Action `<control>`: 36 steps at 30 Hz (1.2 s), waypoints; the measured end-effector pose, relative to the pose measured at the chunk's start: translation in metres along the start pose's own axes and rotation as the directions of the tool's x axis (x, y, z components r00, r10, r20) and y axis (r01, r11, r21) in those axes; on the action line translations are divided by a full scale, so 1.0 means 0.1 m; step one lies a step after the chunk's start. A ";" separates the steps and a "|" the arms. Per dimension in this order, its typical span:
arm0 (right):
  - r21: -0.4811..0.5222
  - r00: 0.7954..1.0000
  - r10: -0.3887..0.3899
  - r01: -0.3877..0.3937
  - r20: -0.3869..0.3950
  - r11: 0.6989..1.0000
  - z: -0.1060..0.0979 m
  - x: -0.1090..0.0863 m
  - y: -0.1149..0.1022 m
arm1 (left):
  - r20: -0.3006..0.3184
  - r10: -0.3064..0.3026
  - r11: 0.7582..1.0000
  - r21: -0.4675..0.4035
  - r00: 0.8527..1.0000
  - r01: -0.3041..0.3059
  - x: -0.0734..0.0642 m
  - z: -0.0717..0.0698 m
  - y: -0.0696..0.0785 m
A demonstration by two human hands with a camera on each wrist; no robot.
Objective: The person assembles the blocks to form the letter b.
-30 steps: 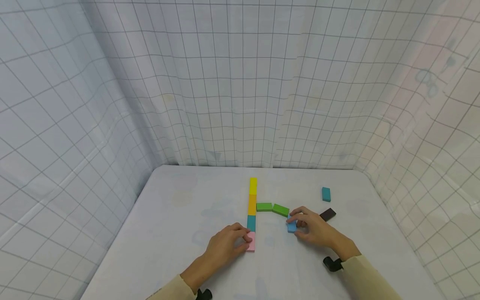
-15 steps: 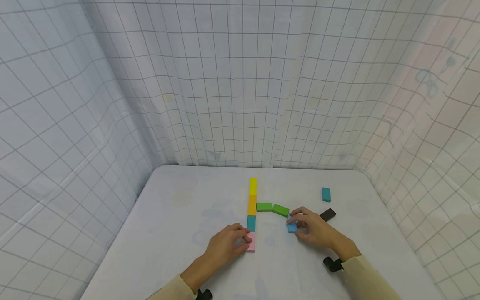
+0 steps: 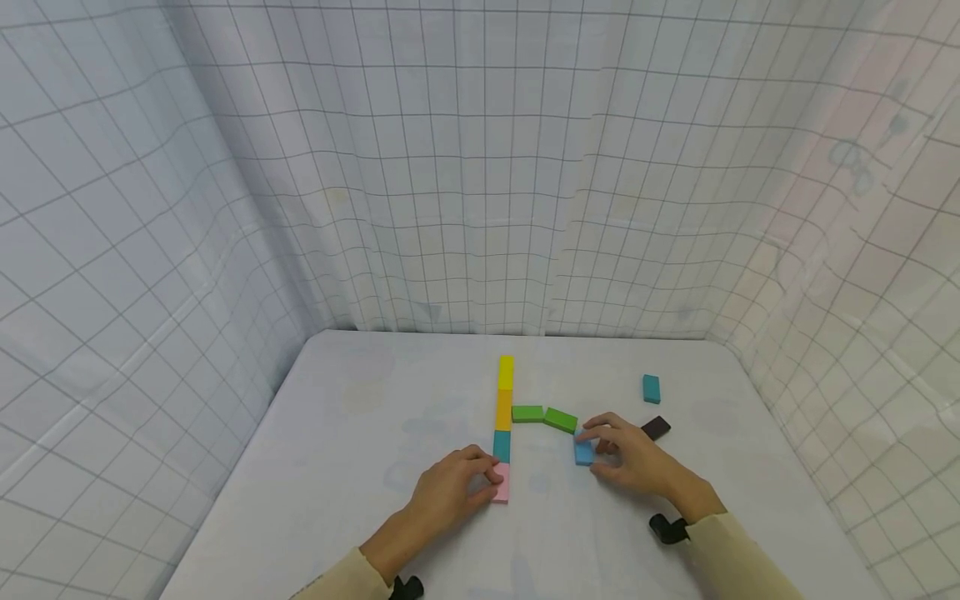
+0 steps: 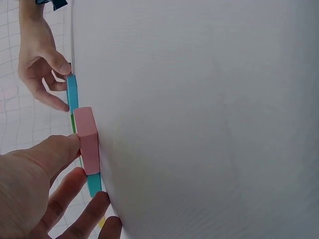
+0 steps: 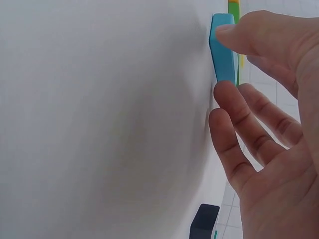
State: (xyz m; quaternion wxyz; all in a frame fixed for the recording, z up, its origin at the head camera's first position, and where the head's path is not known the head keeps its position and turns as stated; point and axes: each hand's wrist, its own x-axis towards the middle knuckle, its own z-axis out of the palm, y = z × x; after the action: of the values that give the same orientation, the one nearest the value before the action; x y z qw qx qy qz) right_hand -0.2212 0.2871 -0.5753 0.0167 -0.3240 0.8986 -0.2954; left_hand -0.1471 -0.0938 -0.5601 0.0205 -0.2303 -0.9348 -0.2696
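Observation:
My left hand point(image 3: 453, 487) holds the pink block point(image 3: 502, 485) at the near end of a straight row. In the left wrist view the thumb rests against the pink block point(image 4: 88, 142), and other fingers extend beside the teal block point(image 4: 94, 184). Ahead in the row lie a teal block point(image 3: 502, 447), an orange block point(image 3: 504, 410) and a yellow block point(image 3: 506, 372). My right hand point(image 3: 630, 457) has its thumb and index finger at opposite ends of a light blue block point(image 3: 583, 452); its other fingers reach out loosely point(image 5: 241, 117).
Two green blocks, one straight point(image 3: 528, 414) and one slanted point(image 3: 561, 420), link the row with the light blue block. A dark block point(image 3: 657, 427) lies just beyond the right hand, and another teal block point(image 3: 652, 389) farther back. White gridded curtains point(image 3: 480, 167) surround the white table point(image 3: 360, 417).
The blocks keep their arrangement and the left hand stays put. The right hand has shifted very slightly rightward at the light blue block.

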 end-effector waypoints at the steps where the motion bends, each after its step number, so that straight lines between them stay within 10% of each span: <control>1: -0.004 1.000 0.003 -0.003 -0.005 1.000 -0.01 -0.01 0.00 | 0.003 -0.001 1.000 0.000 1.000 0.001 0.00 0.00 0.00; 14: -0.053 0.988 -0.036 0.028 -0.151 0.998 -0.12 -0.16 0.07 | 0.017 0.009 1.000 -0.010 1.000 -0.009 0.00 -0.06 0.01; 26: -0.165 0.935 -0.111 0.057 -0.338 0.985 -0.29 -0.33 0.28 | 0.020 0.026 1.000 0.008 0.999 -0.026 0.01 -0.03 -0.04; 36: -0.168 0.933 0.015 -0.080 -0.360 0.983 -0.46 -0.49 0.40 | 0.013 0.034 0.999 -0.002 0.999 -0.034 0.00 -0.02 -0.05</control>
State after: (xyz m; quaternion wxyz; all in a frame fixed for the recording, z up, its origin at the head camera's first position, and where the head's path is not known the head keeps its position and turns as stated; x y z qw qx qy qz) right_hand -0.2157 0.3646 -0.5663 -0.1690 -0.2431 0.9172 -0.2665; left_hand -0.1493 -0.0985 -0.5606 0.0189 -0.2476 -0.9306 -0.2687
